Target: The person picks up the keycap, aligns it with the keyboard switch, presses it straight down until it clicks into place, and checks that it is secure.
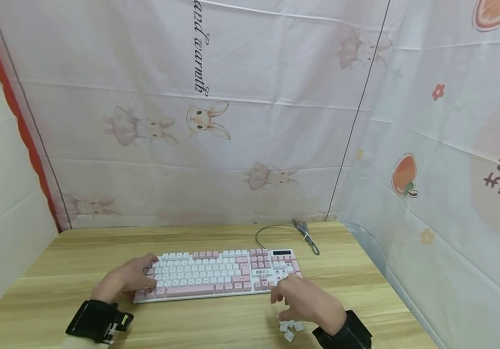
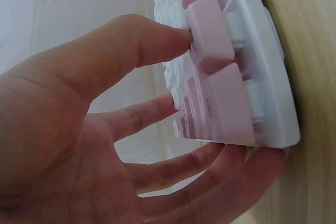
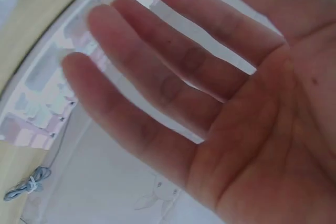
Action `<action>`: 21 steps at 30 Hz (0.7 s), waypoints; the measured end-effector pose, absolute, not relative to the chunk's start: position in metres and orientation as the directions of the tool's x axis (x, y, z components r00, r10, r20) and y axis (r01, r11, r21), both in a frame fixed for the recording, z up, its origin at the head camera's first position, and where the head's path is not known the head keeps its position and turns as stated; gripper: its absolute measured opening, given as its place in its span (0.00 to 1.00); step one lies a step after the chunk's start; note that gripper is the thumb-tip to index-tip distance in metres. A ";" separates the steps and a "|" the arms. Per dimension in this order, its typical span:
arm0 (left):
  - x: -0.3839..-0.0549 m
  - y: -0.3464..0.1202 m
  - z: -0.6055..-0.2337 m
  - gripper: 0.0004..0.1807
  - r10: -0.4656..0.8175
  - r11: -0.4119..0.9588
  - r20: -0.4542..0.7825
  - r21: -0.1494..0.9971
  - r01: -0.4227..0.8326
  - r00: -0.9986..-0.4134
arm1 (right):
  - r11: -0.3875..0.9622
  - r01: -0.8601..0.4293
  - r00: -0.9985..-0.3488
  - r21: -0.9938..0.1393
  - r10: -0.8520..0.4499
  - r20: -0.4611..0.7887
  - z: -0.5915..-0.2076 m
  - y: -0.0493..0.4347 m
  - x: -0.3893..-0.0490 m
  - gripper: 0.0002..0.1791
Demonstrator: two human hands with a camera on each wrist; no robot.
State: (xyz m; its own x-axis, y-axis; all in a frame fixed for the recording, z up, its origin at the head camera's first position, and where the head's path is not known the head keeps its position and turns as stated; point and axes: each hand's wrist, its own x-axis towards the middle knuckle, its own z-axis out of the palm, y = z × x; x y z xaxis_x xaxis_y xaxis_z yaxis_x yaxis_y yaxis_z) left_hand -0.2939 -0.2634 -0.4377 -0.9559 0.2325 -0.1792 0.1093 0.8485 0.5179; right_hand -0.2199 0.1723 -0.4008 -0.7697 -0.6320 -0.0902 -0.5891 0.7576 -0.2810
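A pink-and-white keyboard (image 1: 201, 269) lies on the table, its left end held by my left hand (image 1: 129, 276). In the left wrist view, the thumb (image 2: 168, 40) touches a pink key, while other fingertips rest against the keyboard's side edge. My right hand (image 1: 304, 298) hovers at the front of the number pad with fingers spread and slightly bent. It holds nothing in the right wrist view, where the palm and fingers (image 3: 173, 87) show. Several loose white keycaps (image 1: 289, 335) lie on the table beneath and in front of that hand, which partly hides them.
The wooden table (image 1: 201, 325) has a fabric curtain with rabbit prints (image 1: 232, 145) behind it and more fabric at both sides. A bundled grey cable (image 1: 306, 236) lies behind the keyboard's right end. Both wrists wear black straps (image 1: 94, 320).
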 end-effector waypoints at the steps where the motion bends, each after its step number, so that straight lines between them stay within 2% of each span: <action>1: -0.294 -0.263 -0.438 0.37 0.234 0.849 -0.178 0.516 0.112 -0.956 | 0.754 -0.596 -0.768 -0.278 -0.635 -0.077 -0.403 0.174 -0.219 0.14; 10: -0.294 -0.264 -0.441 0.37 0.232 0.854 -0.179 0.507 0.113 -0.956 | 0.715 -0.643 -0.749 -0.273 -0.662 0.030 -0.421 0.185 -0.217 0.12; 21: -0.295 -0.264 -0.443 0.38 0.219 0.853 -0.193 0.514 0.092 -0.956 | 0.726 -0.600 -0.756 -0.335 -0.652 -0.059 -0.430 0.184 -0.219 0.09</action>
